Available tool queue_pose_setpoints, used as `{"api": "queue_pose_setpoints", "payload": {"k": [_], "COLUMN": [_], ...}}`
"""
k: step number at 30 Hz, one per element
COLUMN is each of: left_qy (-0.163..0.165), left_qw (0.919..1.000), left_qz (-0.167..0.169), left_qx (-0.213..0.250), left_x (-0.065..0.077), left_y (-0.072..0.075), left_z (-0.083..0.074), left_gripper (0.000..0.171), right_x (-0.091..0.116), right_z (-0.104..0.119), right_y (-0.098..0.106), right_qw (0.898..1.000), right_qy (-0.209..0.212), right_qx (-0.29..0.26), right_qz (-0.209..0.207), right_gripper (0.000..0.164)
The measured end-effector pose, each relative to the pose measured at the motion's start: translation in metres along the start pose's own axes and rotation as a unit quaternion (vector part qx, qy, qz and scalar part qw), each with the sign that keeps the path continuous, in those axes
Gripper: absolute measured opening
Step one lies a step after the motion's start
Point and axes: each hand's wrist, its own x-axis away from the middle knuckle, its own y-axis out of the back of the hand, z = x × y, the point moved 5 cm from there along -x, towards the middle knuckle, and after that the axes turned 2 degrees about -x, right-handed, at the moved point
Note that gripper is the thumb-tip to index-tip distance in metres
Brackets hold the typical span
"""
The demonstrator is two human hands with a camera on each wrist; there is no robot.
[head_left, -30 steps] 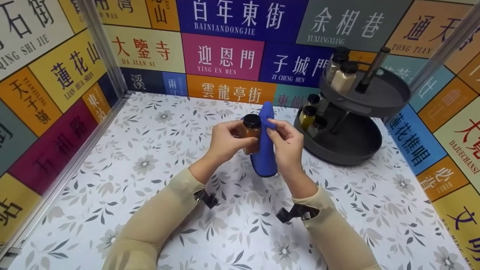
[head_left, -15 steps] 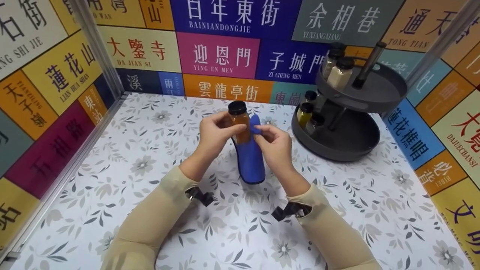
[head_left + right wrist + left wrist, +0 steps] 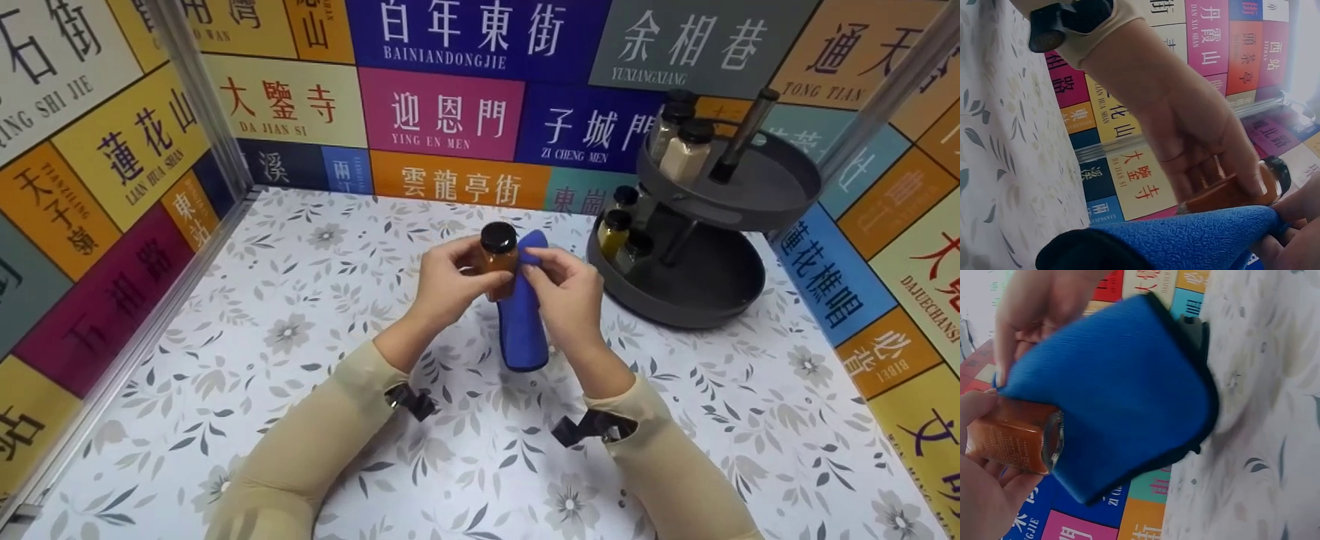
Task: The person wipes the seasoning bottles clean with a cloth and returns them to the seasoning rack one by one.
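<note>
A glass spice jar (image 3: 499,262) with a black lid and orange-brown contents is gripped upright in my left hand (image 3: 450,281), above the table. My right hand (image 3: 568,289) pinches the upper edge of a blue cloth (image 3: 523,334) with dark edging, which hangs down right beside the jar. In the left wrist view the cloth (image 3: 1112,394) spreads out broadly, its lower part free, and the jar's bottom (image 3: 1053,441) faces the camera. The right wrist view shows the cloth's fuzzy surface (image 3: 1185,233) along the jar's side (image 3: 1224,194).
On the right stands a dark two-tier round rack (image 3: 694,300). Its upper tier carries jars, one with pale contents (image 3: 686,157); the lower holds several, one yellow (image 3: 615,234). A patterned cover (image 3: 285,420) lies over the table. Sign-printed walls (image 3: 442,112) enclose the back and sides.
Both hands, with jar and cloth, shifted left and the jar rose, then they came back right and the jar lowered. The cloth's upper part now stands lower than a second ago.
</note>
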Motion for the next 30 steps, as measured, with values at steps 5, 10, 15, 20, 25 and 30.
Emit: {"api": "queue_pose_setpoints", "payload": {"k": [5,10,15,20,25,30], "left_qy": [0.013,-0.003,-0.009,-0.023,-0.027,-0.02], "left_qw": [0.9986,0.996,0.9957,0.9983,0.9994,0.9996], "left_qz": [0.046,0.089,0.091,0.046,-0.009,-0.021], "left_qx": [-0.023,-0.013,0.011,0.026,0.018,0.002], "left_x": [0.002,0.001,-0.001,-0.001,0.0,-0.002], "left_y": [-0.004,-0.003,0.002,0.014,0.017,0.008], "left_z": [0.004,-0.003,-0.008,-0.018,-0.02,-0.013], "left_gripper": [0.038,0.042,0.044,0.04,0.044,0.047], "right_x": [-0.001,-0.004,-0.007,-0.008,-0.006,-0.007], "right_z": [0.007,0.003,-0.008,-0.019,-0.023,-0.022], "right_y": [0.006,0.005,0.0,-0.01,-0.013,-0.004], "right_qw": [0.998,0.996,0.995,0.99,0.991,0.995], "right_qy": [0.037,0.044,-0.001,-0.064,-0.084,-0.081], "right_qx": [-0.05,-0.083,-0.098,-0.095,-0.078,-0.034], "right_qz": [-0.006,0.006,0.031,0.076,0.073,0.054], "right_gripper": [0.021,0.022,0.022,0.021,0.021,0.021]}}
